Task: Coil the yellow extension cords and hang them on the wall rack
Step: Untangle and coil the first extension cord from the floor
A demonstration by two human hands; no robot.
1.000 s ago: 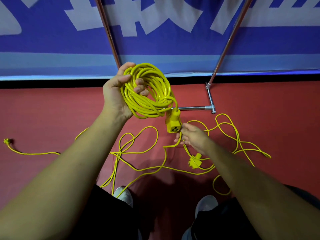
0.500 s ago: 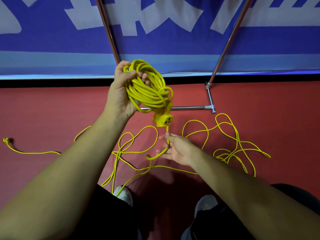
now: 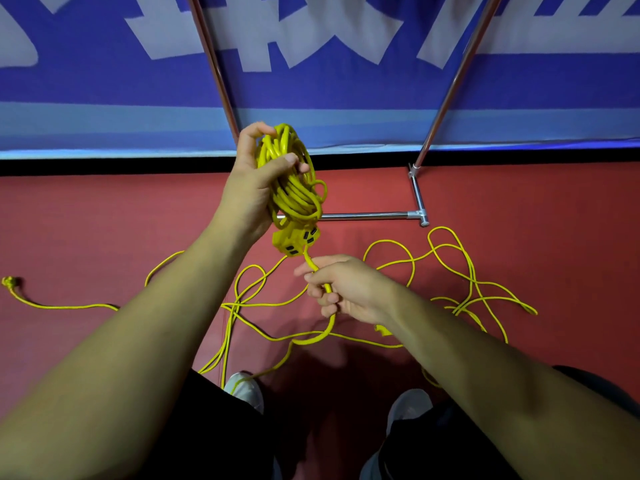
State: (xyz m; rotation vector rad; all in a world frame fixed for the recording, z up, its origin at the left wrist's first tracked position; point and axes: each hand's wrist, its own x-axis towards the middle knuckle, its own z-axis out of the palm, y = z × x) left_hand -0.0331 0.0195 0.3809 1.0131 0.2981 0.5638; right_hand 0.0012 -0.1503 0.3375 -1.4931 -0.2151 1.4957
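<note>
My left hand [image 3: 252,181] grips a thick coil of yellow extension cord [image 3: 294,188], held up edge-on in front of the wall. A yellow multi-outlet socket block [image 3: 294,241] hangs from the bottom of the coil. Just below it, my right hand [image 3: 346,289] grips the cord's free strand [image 3: 320,278], which runs down into a loop over the floor. More loose yellow cord [image 3: 460,271] lies in tangled loops on the red floor, with a plug end [image 3: 10,283] at far left.
A chrome rack frame stands against the blue and white banner wall, with two slanting uprights [image 3: 446,98] and a floor bar [image 3: 363,215]. My two white shoes [image 3: 246,389] are at the bottom, with cord strands running beside the left one.
My left hand turned the coil from face-on to edge-on. My right hand moved left and up under the socket block and closed round the strand below it.
</note>
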